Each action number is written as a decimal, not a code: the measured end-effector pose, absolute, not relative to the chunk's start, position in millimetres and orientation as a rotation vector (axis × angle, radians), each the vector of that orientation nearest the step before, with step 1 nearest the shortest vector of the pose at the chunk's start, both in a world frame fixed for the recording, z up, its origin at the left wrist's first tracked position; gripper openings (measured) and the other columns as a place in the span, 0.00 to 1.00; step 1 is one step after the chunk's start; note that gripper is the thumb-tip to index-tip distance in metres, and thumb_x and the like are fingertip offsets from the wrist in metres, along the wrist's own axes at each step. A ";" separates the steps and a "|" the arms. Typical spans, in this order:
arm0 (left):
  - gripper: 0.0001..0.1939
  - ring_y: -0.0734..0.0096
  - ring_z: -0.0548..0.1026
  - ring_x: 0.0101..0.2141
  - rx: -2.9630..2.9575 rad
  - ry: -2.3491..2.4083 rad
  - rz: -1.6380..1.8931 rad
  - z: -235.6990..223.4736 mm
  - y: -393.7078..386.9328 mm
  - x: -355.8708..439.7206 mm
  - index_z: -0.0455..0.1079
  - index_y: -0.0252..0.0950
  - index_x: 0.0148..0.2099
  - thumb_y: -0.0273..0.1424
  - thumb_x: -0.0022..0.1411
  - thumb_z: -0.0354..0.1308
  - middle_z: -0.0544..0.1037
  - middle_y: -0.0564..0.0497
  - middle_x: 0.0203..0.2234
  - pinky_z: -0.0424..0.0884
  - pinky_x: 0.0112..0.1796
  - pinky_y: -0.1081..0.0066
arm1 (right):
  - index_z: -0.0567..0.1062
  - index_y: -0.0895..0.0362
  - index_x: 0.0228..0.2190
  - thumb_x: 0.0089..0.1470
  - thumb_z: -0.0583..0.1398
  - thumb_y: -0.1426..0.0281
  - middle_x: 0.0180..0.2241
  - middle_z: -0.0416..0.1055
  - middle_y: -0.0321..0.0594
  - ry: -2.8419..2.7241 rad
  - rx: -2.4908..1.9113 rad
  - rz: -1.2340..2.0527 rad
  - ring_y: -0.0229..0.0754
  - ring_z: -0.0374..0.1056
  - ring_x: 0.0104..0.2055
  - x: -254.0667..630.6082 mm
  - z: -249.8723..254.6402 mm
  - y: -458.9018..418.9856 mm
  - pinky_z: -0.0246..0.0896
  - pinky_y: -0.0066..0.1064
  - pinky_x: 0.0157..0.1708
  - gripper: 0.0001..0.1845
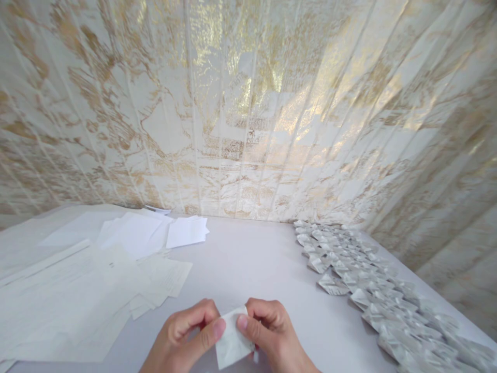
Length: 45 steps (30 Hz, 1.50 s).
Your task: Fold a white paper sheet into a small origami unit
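- We hold a small, off-white, four-sided paper piece [232, 344] between our two hands, low in the middle of the view and close to our own side of the table.
- Our left hand [190, 331] pinches its upper left corner, thumb on the near face and fingers curled behind.
- Our right hand [274, 331] grips its upper right part in the same way, thumb tip pressed on the face; what lies beneath these fingers is too hidden for us to tell.
- Under our hands we have a smooth, pale white tabletop [244, 259].
- To our left we see large, greyish-white paper sheets with faint print [77, 300], overlapping one another.
- Beyond them lie plain, bright white paper sheets [132, 230], fanned out, with a small, white rectangular paper stack [187, 230] at their right end.
- To our right, many grey, folded, pointed paper pieces [373, 290] overlap in a long band along the table's edge.
- In front of us rises a white and gold, marble-patterned, shiny wall covering [248, 129].
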<state>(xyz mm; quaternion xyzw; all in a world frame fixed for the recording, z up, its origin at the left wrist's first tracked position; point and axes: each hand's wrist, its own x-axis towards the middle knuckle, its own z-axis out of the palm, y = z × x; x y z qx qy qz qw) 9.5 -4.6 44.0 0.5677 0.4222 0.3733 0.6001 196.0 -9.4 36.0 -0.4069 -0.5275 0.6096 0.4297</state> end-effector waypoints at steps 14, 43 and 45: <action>0.25 0.64 0.73 0.49 2.130 1.060 0.918 21.7 19.0 0.2 0.72 0.46 0.50 0.17 0.59 0.47 0.75 0.51 0.46 0.69 0.51 0.68 | 0.73 0.54 0.39 0.51 0.56 0.83 0.34 0.71 0.40 -2.473 -1.016 0.151 0.45 0.63 0.35 211.3 35.9 5.8 0.57 0.33 0.35 0.17; 0.09 0.64 0.68 0.34 2.534 1.133 0.650 16.7 17.1 -2.0 0.63 0.39 0.33 0.24 0.67 0.51 0.71 0.55 0.31 0.60 0.36 0.65 | 0.76 0.57 0.28 0.49 0.69 0.82 0.34 0.71 0.37 -2.190 -1.319 0.687 0.43 0.65 0.40 211.2 43.1 6.9 0.57 0.34 0.43 0.10; 0.09 0.64 0.68 0.34 2.516 1.115 0.653 15.1 17.4 -2.3 0.62 0.39 0.33 0.24 0.68 0.50 0.71 0.55 0.31 0.59 0.35 0.66 | 0.75 0.58 0.26 0.51 0.68 0.82 0.33 0.71 0.37 -2.164 -1.335 0.682 0.43 0.64 0.40 210.9 42.3 7.5 0.58 0.34 0.43 0.10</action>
